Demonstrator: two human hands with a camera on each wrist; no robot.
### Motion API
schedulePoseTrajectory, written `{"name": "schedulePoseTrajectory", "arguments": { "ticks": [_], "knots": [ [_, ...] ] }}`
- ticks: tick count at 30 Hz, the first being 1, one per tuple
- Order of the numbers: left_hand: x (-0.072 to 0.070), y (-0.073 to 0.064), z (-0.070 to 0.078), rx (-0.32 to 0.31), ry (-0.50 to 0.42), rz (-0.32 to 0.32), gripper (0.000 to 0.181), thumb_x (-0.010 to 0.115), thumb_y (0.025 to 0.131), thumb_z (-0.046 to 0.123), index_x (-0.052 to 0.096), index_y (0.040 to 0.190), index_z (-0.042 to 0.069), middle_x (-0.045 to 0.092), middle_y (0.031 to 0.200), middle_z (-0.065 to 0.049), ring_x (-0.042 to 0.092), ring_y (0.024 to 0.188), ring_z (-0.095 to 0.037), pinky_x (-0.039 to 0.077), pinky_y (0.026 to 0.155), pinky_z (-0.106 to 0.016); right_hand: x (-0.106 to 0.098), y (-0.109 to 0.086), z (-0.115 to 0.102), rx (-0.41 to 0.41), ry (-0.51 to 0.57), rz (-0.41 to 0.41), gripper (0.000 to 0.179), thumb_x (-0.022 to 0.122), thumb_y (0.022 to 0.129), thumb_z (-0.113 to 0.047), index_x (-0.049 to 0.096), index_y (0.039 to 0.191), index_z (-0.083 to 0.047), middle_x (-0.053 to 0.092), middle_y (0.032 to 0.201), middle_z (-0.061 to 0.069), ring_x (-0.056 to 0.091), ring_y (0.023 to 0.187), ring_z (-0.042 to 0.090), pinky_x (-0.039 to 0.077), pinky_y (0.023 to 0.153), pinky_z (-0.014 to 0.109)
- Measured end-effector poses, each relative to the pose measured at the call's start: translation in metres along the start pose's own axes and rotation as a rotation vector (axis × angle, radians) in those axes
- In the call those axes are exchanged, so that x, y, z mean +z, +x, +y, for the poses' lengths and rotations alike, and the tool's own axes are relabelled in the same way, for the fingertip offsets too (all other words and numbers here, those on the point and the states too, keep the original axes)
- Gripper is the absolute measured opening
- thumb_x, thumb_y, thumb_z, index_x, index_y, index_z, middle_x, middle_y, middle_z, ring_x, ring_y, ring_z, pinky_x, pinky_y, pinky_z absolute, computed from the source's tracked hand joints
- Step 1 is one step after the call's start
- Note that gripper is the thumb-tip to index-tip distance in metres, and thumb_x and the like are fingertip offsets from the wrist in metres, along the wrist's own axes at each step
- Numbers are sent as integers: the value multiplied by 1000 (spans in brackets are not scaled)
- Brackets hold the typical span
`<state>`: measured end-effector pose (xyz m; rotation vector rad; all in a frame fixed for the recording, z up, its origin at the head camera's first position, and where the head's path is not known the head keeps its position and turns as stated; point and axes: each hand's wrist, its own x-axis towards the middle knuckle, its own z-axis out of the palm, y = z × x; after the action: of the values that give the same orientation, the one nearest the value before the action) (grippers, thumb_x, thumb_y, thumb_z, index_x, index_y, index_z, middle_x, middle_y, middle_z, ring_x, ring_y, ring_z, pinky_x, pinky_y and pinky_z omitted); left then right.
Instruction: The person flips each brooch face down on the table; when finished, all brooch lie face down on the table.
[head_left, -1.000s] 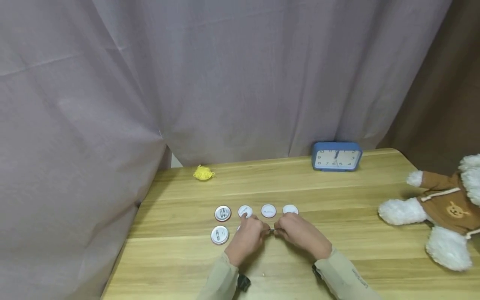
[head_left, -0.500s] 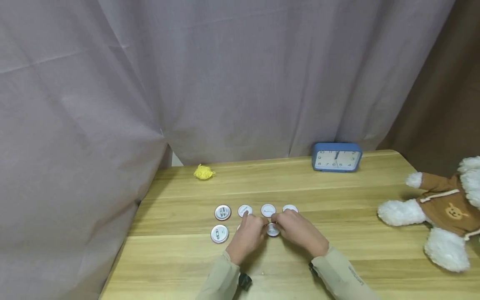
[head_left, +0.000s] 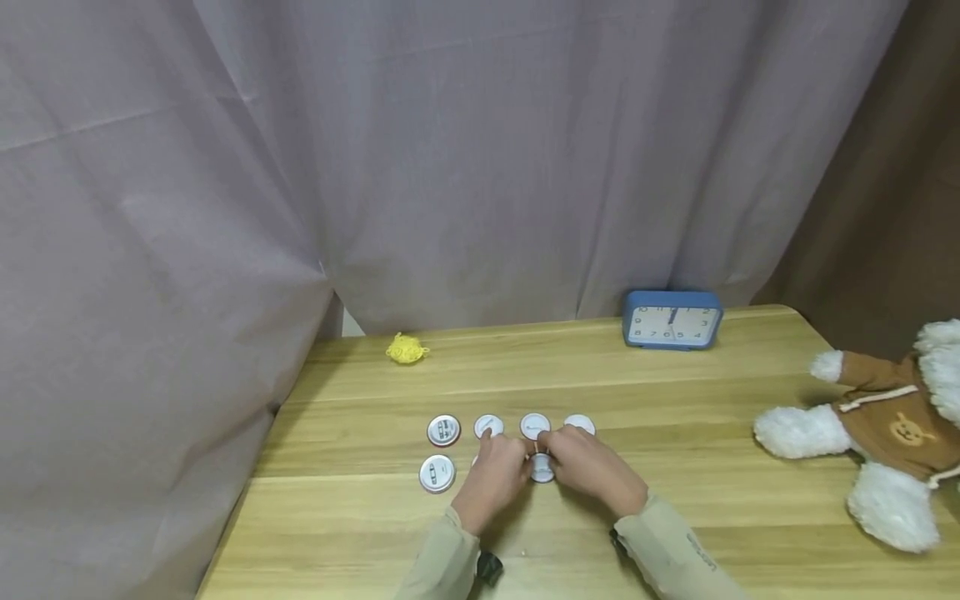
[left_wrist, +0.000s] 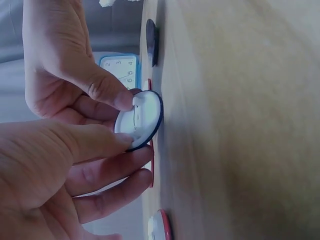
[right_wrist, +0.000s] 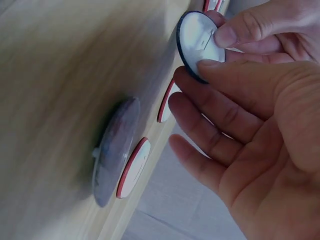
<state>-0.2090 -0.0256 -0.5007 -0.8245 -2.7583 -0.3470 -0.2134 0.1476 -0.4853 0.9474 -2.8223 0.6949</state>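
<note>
Both hands pinch one round pin-back button badge (head_left: 542, 468) just above the table, its white back turned toward the head camera. My left hand (head_left: 495, 475) grips its left edge between thumb and fingers. On the opposite side my right hand (head_left: 596, 468) holds it, thumb on the back beside the metal pin. The badge's dark rim and pin show in the left wrist view, where the badge (left_wrist: 142, 120) is tilted. In the right wrist view another badge (right_wrist: 117, 150) with a dark, blurred face lies near my right hand; my right hand hides it in the head view.
Several badges lie pin side up around the hands, such as a badge (head_left: 443, 430) and a badge (head_left: 437, 473) at left. A yellow mesh-like bundle (head_left: 407, 349), a blue clock (head_left: 672, 320) and a plush toy (head_left: 885, 433) sit on the wooden table (head_left: 337, 533).
The held badge has turned from nearly edge-on to showing its white back. My right hand has shifted slightly left, closer to the left hand.
</note>
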Motion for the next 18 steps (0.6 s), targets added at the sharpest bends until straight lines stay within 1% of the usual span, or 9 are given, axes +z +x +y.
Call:
{"name": "schedulePoseTrajectory", "arguments": {
  "ticks": [4, 5, 7, 11, 14, 18],
  "knots": [
    [2, 0, 1, -8, 37, 1, 16, 74, 82, 12, 66, 69, 17, 64, 62, 2, 63, 62, -18, 49, 86, -58, 2, 2, 1, 3, 5, 4, 20, 66, 78, 8, 65, 76, -11, 54, 65, -8, 47, 59, 9, 45, 57, 30],
    [2, 0, 0, -7, 44, 4, 17, 74, 82, 12, 65, 68, 17, 63, 61, 3, 62, 62, -18, 48, 84, -57, 2, 2, 2, 1, 5, 6, 20, 67, 77, 9, 65, 75, -12, 54, 65, -8, 48, 59, 9, 45, 57, 30],
    [3, 1, 0, -15, 53, 0, 18, 73, 82, 13, 64, 67, 16, 62, 62, 2, 62, 63, -20, 47, 81, -55, 4, 4, 4, -1, -1, 11, 22, 67, 75, 9, 64, 73, -12, 54, 64, -9, 48, 59, 9, 44, 56, 30],
    [5, 2, 0, -44, 38, -19, 18, 72, 83, 13, 63, 67, 14, 58, 70, -1, 59, 71, -24, 45, 81, -57, 6, 7, 6, 12, -9, 9, 24, 67, 73, 9, 62, 69, -14, 52, 63, -10, 46, 58, 8, 42, 55, 29],
    [6, 4, 1, -74, 23, -38, 18, 72, 84, 14, 64, 68, 13, 56, 75, -3, 57, 76, -26, 43, 83, -61, 6, 9, 7, 11, -21, 18, 27, 68, 72, 8, 58, 64, -16, 49, 61, -10, 43, 57, 8, 40, 54, 28],
    [7, 4, 2, -91, 25, -34, 19, 72, 83, 12, 63, 66, 13, 54, 75, -4, 55, 76, -26, 43, 80, -59, 8, 9, 8, 3, -29, 28, 32, 67, 67, 8, 51, 59, -18, 44, 58, -11, 39, 55, 9, 37, 52, 28]
  ]
}}
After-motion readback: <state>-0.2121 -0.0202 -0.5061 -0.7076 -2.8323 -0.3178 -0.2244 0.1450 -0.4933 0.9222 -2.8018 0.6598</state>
